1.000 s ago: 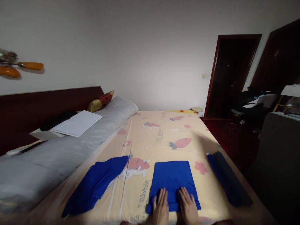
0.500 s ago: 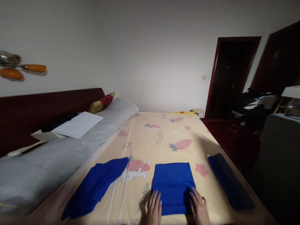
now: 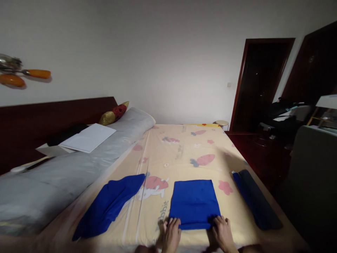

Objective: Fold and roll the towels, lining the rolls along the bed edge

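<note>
A folded bright blue cloth [image 3: 194,202] lies flat on the cream printed bedsheet [image 3: 181,154] near the bed's front edge. My left hand [image 3: 171,233] rests at the cloth's near left corner, fingers curled onto its edge. My right hand [image 3: 222,232] sits at the near right corner, fingers bent and gripping the edge. A loose, unfolded blue cloth [image 3: 107,205] lies to the left. A dark navy folded cloth [image 3: 256,203] lies along the bed's right side.
A long grey bolster [image 3: 68,172] runs along the dark wooden headboard [image 3: 52,116], with a white sheet of paper [image 3: 88,137] and a red-gold cushion [image 3: 113,113] on it. A dark doorway [image 3: 259,84] and cluttered furniture [image 3: 289,116] stand at the right.
Both hands slid off the top of the folded blue cloth, moved apart and drew back to its near corners. The fingers went from flat to curled on the edge.
</note>
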The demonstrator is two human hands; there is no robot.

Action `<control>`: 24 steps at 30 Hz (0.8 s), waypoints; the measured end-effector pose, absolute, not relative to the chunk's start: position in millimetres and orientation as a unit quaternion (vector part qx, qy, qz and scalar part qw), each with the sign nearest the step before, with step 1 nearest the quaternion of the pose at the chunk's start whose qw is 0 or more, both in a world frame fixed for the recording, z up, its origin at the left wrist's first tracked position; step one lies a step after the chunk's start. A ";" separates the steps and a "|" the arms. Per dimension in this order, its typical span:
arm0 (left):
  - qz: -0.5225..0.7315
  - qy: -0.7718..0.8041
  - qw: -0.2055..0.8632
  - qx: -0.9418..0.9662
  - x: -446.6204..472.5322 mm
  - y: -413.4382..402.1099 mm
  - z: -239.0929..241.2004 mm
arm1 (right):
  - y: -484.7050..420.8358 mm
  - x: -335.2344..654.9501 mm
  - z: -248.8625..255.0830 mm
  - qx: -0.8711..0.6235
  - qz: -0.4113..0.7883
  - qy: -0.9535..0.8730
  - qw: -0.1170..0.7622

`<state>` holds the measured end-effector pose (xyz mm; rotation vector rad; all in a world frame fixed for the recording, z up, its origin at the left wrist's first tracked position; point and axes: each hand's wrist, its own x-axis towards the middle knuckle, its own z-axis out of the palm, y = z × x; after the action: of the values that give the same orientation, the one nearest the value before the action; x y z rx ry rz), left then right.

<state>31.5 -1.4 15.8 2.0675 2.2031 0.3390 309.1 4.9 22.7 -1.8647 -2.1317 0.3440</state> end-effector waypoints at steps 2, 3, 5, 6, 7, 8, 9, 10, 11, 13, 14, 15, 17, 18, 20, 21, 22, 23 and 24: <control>0.092 0.730 0.057 0.675 33.7 9.7 25.7 | 16.2 310.6 29.2 -0.656 0.132 -0.732 0.125; 0.087 0.734 0.057 0.671 35.5 13.6 28.5 | 20.6 309.8 30.4 -0.662 0.134 -0.727 0.119; 0.085 0.739 0.049 0.667 43.8 18.3 30.1 | 26.3 302.2 31.0 -0.675 0.130 -0.717 0.111; 0.086 0.739 0.045 0.667 50.9 19.3 29.4 | 27.3 294.9 30.9 -0.679 0.124 -0.715 0.112; 0.089 0.736 0.042 0.670 59.7 19.7 28.0 | 27.4 285.3 30.9 -0.678 0.119 -0.716 0.116; 0.093 0.725 0.041 0.681 69.5 19.7 26.2 | 26.5 274.1 30.8 -0.672 0.116 -0.722 0.121; 0.098 0.705 0.044 0.701 79.2 19.6 24.1 | 25.2 262.4 30.4 -0.654 0.120 -0.736 0.128; 0.101 0.679 0.052 0.725 87.4 19.5 21.9 | 23.6 251.5 29.5 -0.630 0.133 -0.753 0.135; 0.102 0.651 0.063 0.750 92.8 19.3 19.9 | 22.2 242.7 27.8 -0.601 0.151 -0.772 0.144; 0.102 0.612 0.080 0.780 91.3 18.8 16.2 | 21.2 236.2 21.8 -0.556 0.183 -0.795 0.160; 0.101 0.613 0.082 0.779 84.1 18.2 14.6 | 21.9 239.5 17.6 -0.554 0.188 -0.793 0.168; 0.101 0.631 0.073 0.766 73.4 17.2 13.1 | 23.4 246.7 12.9 -0.569 0.183 -0.782 0.176; 0.106 0.677 0.033 0.727 47.2 14.7 10.2 | 27.8 267.9 3.2 -0.619 0.153 -0.747 0.189; 0.111 0.698 0.007 0.707 35.2 13.5 8.7 | 30.0 278.4 -0.8 -0.641 0.139 -0.730 0.192; 0.121 0.725 -0.037 0.677 21.5 12.5 6.2 | 32.9 291.0 -5.0 -0.671 0.116 -0.707 0.191; 0.124 0.731 -0.047 0.670 21.7 13.2 5.5 | 33.4 290.8 -4.7 -0.678 0.107 -0.702 0.191; 0.126 0.731 -0.044 0.670 26.7 14.8 5.4 | 33.2 285.9 -2.8 -0.677 0.103 -0.703 0.191; 0.126 0.724 -0.028 0.677 35.9 17.2 6.1 | 32.8 276.9 0.5 -0.665 0.107 -0.713 0.193; 0.124 0.708 0.000 0.695 47.6 20.4 7.6 | 32.3 265.1 4.8 -0.640 0.123 -0.734 0.193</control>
<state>47.6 20.4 7.6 2.1847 2.2249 0.3887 265.1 32.3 4.8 -1.7958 -2.0585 0.3449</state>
